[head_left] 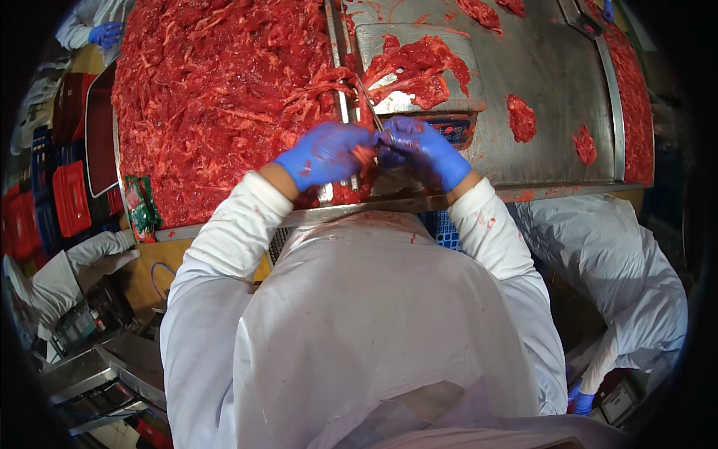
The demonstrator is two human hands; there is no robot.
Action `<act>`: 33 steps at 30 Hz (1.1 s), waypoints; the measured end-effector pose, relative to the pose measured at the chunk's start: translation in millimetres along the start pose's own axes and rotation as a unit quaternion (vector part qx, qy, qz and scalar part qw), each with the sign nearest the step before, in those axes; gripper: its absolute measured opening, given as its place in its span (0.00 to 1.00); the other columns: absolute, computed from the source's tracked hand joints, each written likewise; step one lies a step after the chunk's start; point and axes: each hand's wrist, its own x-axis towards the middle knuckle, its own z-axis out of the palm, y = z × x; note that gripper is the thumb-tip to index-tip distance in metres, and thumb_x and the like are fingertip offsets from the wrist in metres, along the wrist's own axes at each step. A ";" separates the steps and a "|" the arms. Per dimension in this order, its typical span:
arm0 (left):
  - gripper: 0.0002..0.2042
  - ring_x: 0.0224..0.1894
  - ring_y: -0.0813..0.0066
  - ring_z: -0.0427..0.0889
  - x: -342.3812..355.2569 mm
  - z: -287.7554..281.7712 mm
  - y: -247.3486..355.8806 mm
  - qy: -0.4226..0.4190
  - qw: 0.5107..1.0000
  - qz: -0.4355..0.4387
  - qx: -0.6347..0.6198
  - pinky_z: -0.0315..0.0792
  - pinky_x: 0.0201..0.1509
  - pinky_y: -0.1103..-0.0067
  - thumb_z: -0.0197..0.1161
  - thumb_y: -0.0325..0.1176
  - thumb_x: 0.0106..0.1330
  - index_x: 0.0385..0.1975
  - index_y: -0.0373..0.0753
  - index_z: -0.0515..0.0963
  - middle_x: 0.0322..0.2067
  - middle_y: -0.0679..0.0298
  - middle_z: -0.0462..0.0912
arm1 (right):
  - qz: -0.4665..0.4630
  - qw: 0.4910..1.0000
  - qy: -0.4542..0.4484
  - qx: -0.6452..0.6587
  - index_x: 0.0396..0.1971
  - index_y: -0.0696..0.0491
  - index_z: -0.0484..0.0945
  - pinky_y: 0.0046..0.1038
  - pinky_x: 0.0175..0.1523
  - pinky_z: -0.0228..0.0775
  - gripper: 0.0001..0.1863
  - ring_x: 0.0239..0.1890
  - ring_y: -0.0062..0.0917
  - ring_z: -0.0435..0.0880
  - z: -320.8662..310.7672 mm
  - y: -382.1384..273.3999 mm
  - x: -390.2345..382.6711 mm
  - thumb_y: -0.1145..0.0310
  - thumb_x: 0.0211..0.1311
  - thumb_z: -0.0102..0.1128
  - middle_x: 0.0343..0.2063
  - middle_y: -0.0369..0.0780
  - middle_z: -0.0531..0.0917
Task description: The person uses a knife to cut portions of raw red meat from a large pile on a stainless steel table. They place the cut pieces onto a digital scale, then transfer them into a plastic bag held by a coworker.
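Observation:
My blue-gloved left hand (325, 156) is closed on a piece of red meat (362, 156) at the steel divider (336, 37). Just right of it, my right hand (422, 150) grips a long, thin metal tool (369, 101), perhaps a knife, angled up and away from me. A heap of red meat (202, 105) fills the tray on the left. Beyond the right hand, a shredded piece of meat (419, 71) lies on a steel scale (464, 97), whose button panel (455, 133) is partly behind that hand.
Loose meat pieces (521, 117) lie on the steel worktop (546, 165), with more meat (628, 105) beyond its right rail. Red and black crates (71, 194) stand at left. Co-workers' parts show: a gloved hand (105, 34) top left, a sleeve (105, 247) lower left, a bent body (606, 269) right.

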 end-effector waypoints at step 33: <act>0.11 0.49 0.54 0.82 91.4 -7.8 -6.0 0.107 0.968 0.010 0.226 0.75 0.58 0.63 0.67 0.37 0.64 0.41 0.40 0.85 0.44 0.58 0.86 | -0.062 0.988 0.085 -0.110 0.52 0.58 0.81 0.27 0.50 0.80 0.15 0.40 0.22 0.87 -48.7 9.8 -44.8 0.65 0.73 0.65 0.37 0.38 0.88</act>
